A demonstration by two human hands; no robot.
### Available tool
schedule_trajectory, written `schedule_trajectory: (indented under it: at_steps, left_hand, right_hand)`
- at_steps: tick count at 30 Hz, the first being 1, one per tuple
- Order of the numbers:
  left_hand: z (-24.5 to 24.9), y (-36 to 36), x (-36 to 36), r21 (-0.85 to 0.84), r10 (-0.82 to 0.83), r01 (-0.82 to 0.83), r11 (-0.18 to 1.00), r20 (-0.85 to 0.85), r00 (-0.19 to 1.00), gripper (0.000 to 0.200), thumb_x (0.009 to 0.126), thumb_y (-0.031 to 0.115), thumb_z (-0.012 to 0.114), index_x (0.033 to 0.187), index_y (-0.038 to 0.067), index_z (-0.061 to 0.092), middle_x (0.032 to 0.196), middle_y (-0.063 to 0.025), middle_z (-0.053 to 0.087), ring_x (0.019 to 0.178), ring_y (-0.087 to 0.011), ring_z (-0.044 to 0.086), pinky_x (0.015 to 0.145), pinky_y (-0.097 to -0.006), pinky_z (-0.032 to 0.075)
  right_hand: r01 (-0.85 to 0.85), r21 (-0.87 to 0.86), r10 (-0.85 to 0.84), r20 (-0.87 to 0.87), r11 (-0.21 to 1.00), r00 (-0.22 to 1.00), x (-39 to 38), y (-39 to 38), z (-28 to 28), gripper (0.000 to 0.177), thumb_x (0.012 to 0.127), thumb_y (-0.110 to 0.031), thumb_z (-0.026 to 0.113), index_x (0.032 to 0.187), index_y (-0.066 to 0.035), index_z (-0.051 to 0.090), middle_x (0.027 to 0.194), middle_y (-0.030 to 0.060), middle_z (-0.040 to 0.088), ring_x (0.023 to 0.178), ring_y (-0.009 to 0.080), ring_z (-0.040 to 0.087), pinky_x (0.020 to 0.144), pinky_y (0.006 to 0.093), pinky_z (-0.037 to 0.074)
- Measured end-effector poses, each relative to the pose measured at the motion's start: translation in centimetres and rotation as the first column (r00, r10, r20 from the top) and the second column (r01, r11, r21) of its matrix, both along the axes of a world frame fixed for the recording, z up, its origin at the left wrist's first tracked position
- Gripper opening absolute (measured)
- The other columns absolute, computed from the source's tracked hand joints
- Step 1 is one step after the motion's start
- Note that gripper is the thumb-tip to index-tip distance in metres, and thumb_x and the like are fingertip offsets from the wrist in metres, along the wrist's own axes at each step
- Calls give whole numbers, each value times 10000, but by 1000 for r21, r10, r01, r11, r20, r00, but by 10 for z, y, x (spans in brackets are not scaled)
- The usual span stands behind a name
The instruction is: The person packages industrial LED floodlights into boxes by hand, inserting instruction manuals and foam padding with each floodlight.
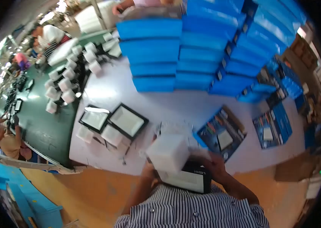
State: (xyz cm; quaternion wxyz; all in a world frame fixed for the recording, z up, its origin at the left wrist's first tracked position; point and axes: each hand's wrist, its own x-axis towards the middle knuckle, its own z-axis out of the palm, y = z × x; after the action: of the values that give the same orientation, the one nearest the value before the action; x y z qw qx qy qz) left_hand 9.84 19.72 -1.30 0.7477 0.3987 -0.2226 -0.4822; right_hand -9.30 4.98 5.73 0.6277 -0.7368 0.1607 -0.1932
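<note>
A black-framed panel with a pale face is held close to the striped shirt. My right hand is closed on its right end. At the other end, my left hand is closed against the panel's left side, its fingers partly hidden. A blurred white foam block covers the panel's upper left part. Two more black-framed panels lie on the white table to the left, with white blocks and dark cables beside them.
Stacks of blue boxes rise at the table's back. Printed boxes lie on the right. A green belt on the left carries several white blocks. Other people are at the far left; another stands behind the boxes.
</note>
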Motion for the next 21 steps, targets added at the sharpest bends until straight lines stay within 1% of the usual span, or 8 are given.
schedule_trajectory:
  at_steps: [4, 7, 10, 11, 12, 16, 19, 21]
  left_hand:
    - [-10, 12, 10, 30, 8, -12, 999, 120, 993, 714, 779, 286, 612, 1344, 50, 243, 1203, -139, 472, 1070, -212, 466, 880, -331, 376]
    - [-65, 10, 11, -22, -55, 51, 998, -287, 956, 522, 851, 278, 533, 1302, 84, 357, 1102, -151, 536, 946, -194, 519, 732, -310, 449]
    - [-65, 4, -7, 60, 74, -60, 996, -269, 960, 495, 893, 260, 475, 1344, 165, 295, 1048, -183, 548, 847, -192, 545, 660, -288, 474]
    - [-51, 3, -11, 104, 140, -123, 987, -181, 973, 519, 902, 253, 459, 1372, 199, 245, 1038, -198, 543, 818, -193, 549, 648, -281, 474]
    - [-30, 10, -12, 316, 31, -140, 938, 326, 945, 669, 876, 196, 506, 1406, 183, 98, 1075, -191, 550, 769, -134, 542, 676, -250, 458]
    - [-42, 0, -25, 21, 153, -155, 988, -342, 927, 695, 876, 234, 512, 1409, 176, 70, 1014, -165, 568, 784, -150, 545, 680, -263, 456]
    - [-40, -21, -39, 77, 253, -248, 966, -62, 965, 687, 886, 250, 488, 1409, 159, 52, 901, -143, 578, 784, -182, 546, 675, -288, 462]
    - [-41, -27, -44, -151, 212, -218, 964, -51, 976, 661, 897, 262, 462, 1410, 178, 52, 802, -125, 564, 752, -203, 543, 665, -314, 463]
  right_hand:
    - [-8, 679, 128, -128, 734, 983, -14, 31, -7, 311, 895, -177, 450, 1168, -47, 521, 1118, 150, 551, 1023, 260, 525, 868, 327, 401]
    - [-157, 210, 164, -16, 965, 986, -3, 35, -1, 334, 881, -162, 432, 1190, -64, 515, 1162, 138, 542, 1065, 281, 509, 919, 360, 363]
    - [-233, -255, 201, -147, 938, 969, 13, 34, 28, 375, 841, -117, 473, 1212, -71, 498, 1193, 120, 534, 1101, 295, 486, 962, 399, 311]
    - [-315, -258, 254, -246, 913, 935, 12, 31, 34, 389, 825, -94, 491, 1214, -80, 498, 1196, 117, 533, 1115, 291, 477, 965, 405, 303]
    - [-399, -253, 304, -344, 881, 889, 11, 26, 39, 407, 810, -72, 509, 1216, -88, 498, 1199, 114, 532, 1128, 288, 467, 968, 412, 295]
    - [-559, -208, 433, -440, 803, 787, -9, 2, 29, 485, 754, 20, 563, 1211, -133, 510, 1204, 91, 534, 1161, 283, 442, 960, 429, 300]
    - [-517, -461, 342, -412, 721, 845, -20, -9, 27, 401, 755, 4, 579, 1142, -96, 552, 1139, 87, 574, 1128, 284, 469, 920, 404, 321]
    - [-474, -393, 358, -333, 788, 872, -25, -15, 24, 388, 769, -2, 568, 1143, -103, 553, 1126, 88, 580, 1111, 278, 484, 910, 404, 335]
